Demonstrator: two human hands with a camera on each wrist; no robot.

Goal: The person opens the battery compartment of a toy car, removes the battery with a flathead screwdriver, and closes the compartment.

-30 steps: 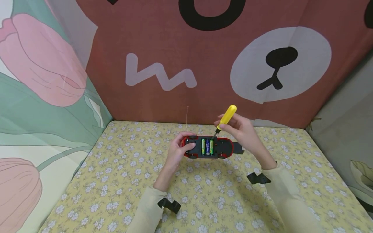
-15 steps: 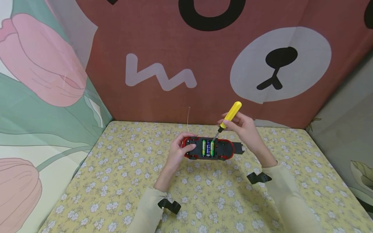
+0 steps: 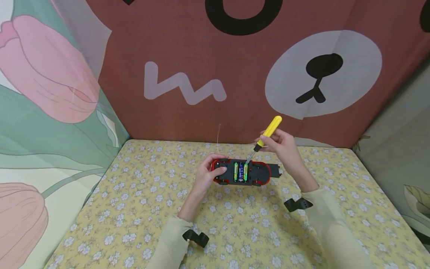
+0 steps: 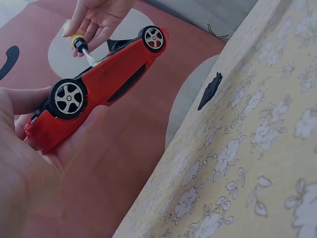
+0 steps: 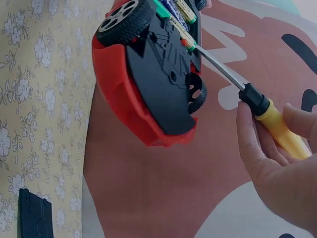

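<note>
My left hand (image 3: 205, 172) grips one end of a red toy car (image 4: 109, 79), thumb on its black underside, which faces up in the head view. Three batteries (image 3: 241, 172) sit side by side in the uncovered compartment: two green ones with a blue one between. My right hand (image 3: 283, 147) holds a screwdriver (image 3: 268, 131) by its yellow handle, slanted down to the left. In the right wrist view the metal shaft (image 5: 220, 67) reaches the end of the nearest green battery (image 5: 183, 32). A thin antenna (image 3: 218, 138) extends from the car's far side.
A black battery cover (image 4: 210, 91) lies on the yellow floral tablecloth (image 3: 141, 209), beyond the car's right end. A brown curtain with a bear print (image 3: 242, 74) hangs along the table's back edge. A tulip-patterned cloth (image 3: 50, 74) hangs at the left.
The screwdriver's handle has moved right and leans over further, with the right hand following. The car has shifted slightly right and down in the head view. The tip stays at the right green battery.
</note>
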